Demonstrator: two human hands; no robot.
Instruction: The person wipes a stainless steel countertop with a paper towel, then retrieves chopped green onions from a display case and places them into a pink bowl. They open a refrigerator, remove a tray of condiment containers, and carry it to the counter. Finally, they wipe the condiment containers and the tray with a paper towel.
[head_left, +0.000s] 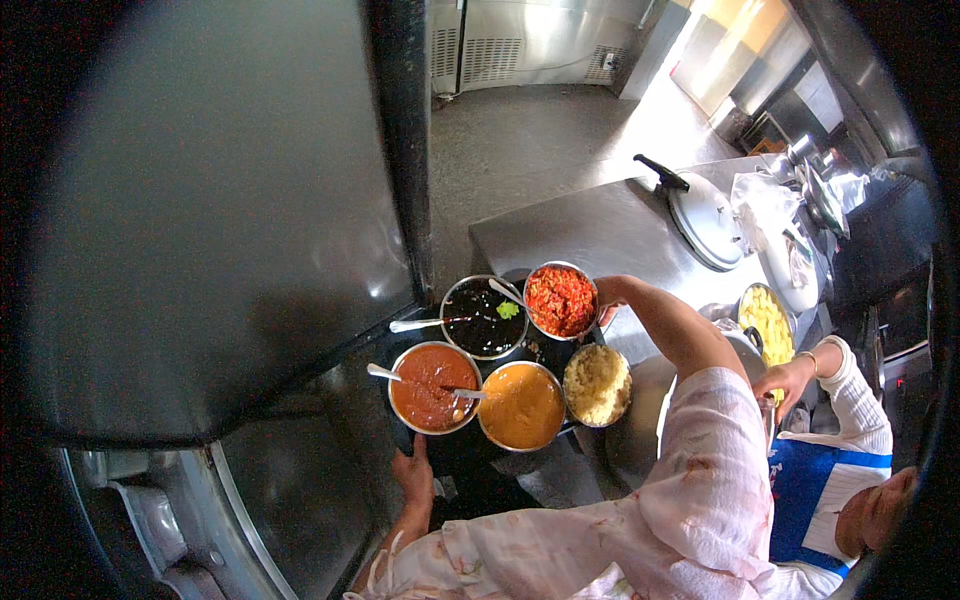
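A black tray (535, 346) carries several round metal containers. My left hand (414, 474) grips its near left edge, below the container of reddish-brown sauce (431, 382). At the far right edge, my right hand (611, 294) curls in close against the container of chopped red food (556, 301); its fingers are partly hidden. A container of dark sauce (484, 330) with a green leaf stands at the far left. An orange sauce (525, 416) fills the near middle one, beside a container of pale yellow crumbly food (592, 390). Spoons (412, 325) rest in some containers.
A large steel panel (225, 225) rises at my left. On the steel table (555, 225) lie a pressure cooker lid (709, 217) and a plastic bag (761, 202). At the right, a co-worker's hand (784, 382) is near a pan of yellow pieces (769, 322). A large pot (637, 420) stands nearby.
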